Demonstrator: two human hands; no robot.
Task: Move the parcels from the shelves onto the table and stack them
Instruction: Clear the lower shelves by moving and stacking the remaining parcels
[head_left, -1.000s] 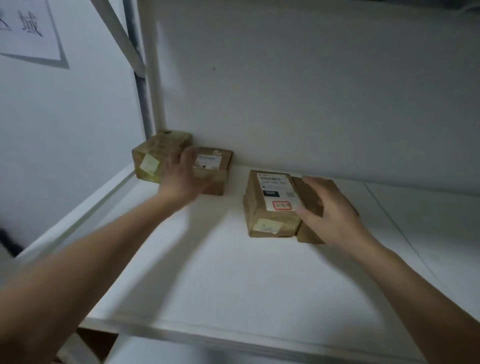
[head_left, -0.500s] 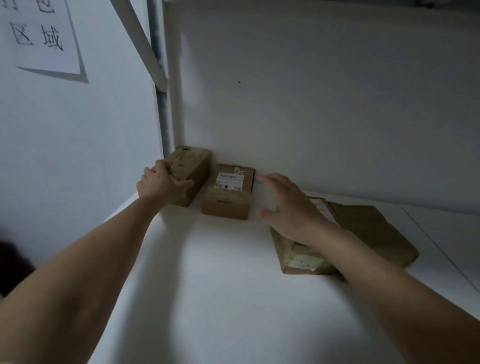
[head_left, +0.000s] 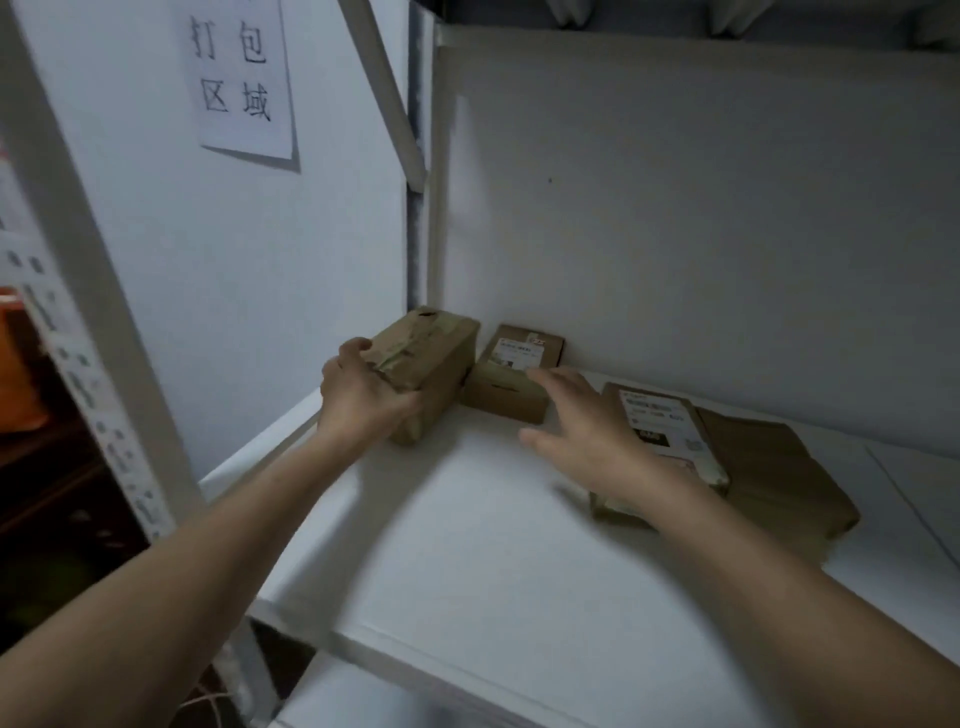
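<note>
Fingers (head_left: 356, 347) of the left hand (head_left: 363, 395) curl over the near end of a taped cardboard box (head_left: 439, 358), while the right hand (head_left: 587, 436) hangs open to its right.

Furthest left we see a paper sign (head_left: 241, 78) on the wall, above the white shelf (head_left: 467, 545). The taped cardboard box is in the shelf's back left corner, and the left thumb presses its lower front edge, so the hand grips it. Just to its right sits a small labelled carton (head_left: 511, 379) near the back panel. The right hand's fingers are spread and nearly straight, holding nothing, in front of that carton; whether they touch it we cannot tell. Past the right wrist lies a labelled parcel (head_left: 660, 431), touching a flat brown parcel (head_left: 774, 478) on its right.
</note>
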